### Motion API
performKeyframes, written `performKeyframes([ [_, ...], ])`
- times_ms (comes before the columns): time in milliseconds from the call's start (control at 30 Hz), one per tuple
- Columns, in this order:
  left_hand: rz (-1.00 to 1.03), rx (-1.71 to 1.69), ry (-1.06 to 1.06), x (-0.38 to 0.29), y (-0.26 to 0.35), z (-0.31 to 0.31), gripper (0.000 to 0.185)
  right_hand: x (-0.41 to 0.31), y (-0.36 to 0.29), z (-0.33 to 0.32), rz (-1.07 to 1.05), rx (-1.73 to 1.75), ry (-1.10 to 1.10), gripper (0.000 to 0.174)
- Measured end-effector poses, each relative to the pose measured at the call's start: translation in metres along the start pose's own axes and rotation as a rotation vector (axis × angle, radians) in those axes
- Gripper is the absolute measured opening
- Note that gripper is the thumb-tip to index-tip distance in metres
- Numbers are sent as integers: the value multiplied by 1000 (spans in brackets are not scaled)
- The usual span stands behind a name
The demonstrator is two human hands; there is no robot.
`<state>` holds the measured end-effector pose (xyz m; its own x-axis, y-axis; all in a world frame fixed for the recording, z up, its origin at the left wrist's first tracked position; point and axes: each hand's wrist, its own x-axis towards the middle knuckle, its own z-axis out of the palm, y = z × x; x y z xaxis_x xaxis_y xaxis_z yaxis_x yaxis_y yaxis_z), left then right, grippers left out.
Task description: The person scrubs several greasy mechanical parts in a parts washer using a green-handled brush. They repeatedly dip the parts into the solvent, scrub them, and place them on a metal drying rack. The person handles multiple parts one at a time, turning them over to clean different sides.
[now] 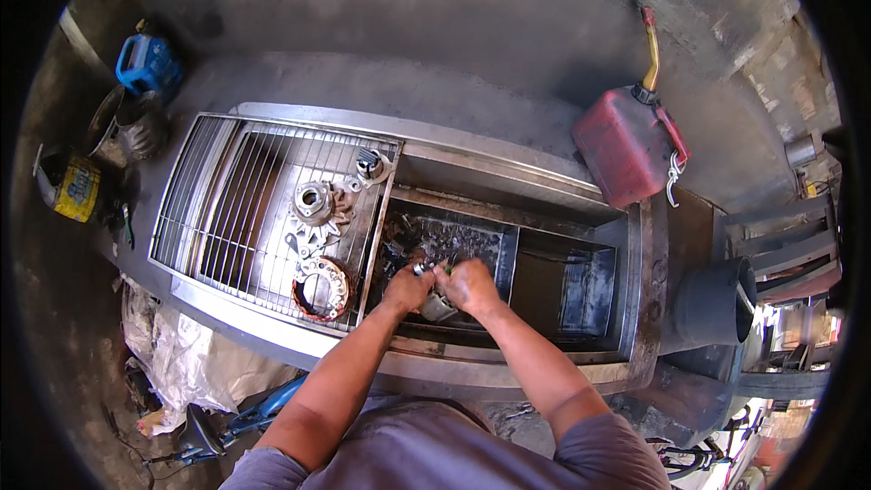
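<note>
Both my hands are together over the left compartment of a metal wash basin. My left hand grips a small shiny metal part. In the fingers of my right hand is a thin green tool, mostly hidden by the grip. Just beneath the hands sits a larger grey metal part, partly covered by them. Dark liquid with loose bits lies in the compartment. Left of it, a wire rack bears an alternator rotor and a stator ring with copper windings.
A small round part rests at the rack's back corner. A red fuel can with a yellow spout stands at the back right, a blue jug at the far left. Beyond the basin's right edge is a black bucket.
</note>
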<state>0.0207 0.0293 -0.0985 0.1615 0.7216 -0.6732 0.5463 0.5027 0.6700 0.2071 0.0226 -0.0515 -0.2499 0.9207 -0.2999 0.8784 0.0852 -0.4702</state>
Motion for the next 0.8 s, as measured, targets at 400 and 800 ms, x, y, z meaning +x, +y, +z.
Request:
performKeyframes([
  [400, 17, -131, 60, 6, 1, -5, 56, 2, 45, 76, -46, 526, 711, 17],
  [800, -77, -333, -9, -2, -7, -8, 49, -6, 24, 48, -4, 739, 242, 11],
])
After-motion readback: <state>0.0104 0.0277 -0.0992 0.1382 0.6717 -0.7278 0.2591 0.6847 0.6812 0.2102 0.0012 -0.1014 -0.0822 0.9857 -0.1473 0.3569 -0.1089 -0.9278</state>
